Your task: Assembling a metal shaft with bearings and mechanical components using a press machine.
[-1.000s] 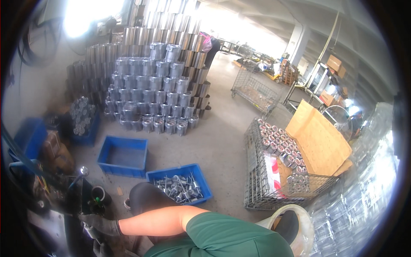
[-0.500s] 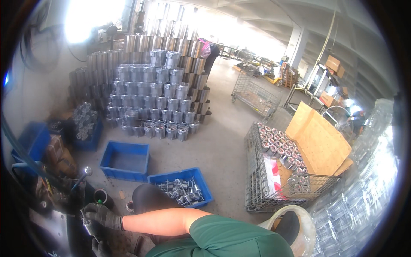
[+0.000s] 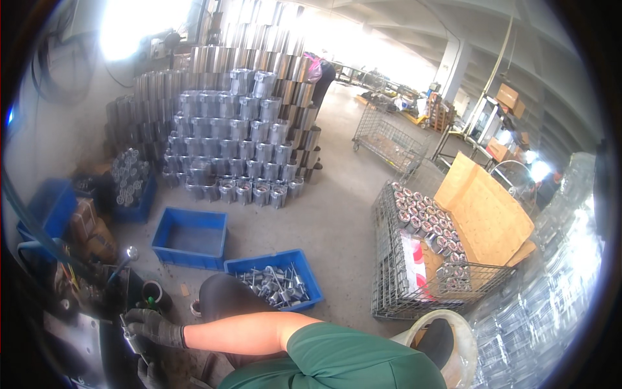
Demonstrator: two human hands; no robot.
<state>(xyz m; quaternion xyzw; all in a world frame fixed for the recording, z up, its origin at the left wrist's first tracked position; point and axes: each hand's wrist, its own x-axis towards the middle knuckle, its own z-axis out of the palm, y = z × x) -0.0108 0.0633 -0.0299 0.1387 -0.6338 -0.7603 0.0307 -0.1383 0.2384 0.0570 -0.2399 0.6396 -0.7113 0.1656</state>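
My right hand (image 3: 154, 327), in a dark glove, reaches across to the lower left with its fingers closed round the upper end of a motor rotor (image 3: 134, 341). The rotor is a silver cylinder with a thin shaft, held tilted. Below it my left hand (image 3: 151, 374), also gloved and partly cut off by the lower edge, has its fingers curled at the lower shaft end. Both hands are beside a dark machine with a grey metal plate (image 3: 81, 340). Several similar rotors with shafts (image 3: 275, 285) lie jumbled in a blue bin (image 3: 314, 288) beyond my knee.
A second blue bin (image 3: 189, 260) stands on the floor, before stacked metal housings (image 3: 236, 149). To the right are a wire cage (image 3: 382, 272) of cylindrical parts, a cardboard sheet (image 3: 483, 201) and plastic-wrapped stacks (image 3: 544, 311). A rod with a ball knob (image 3: 132, 253) rises near the machine.
The view has shifted slightly. Both hands stay at the rotor beside the machine, with hardly any movement.
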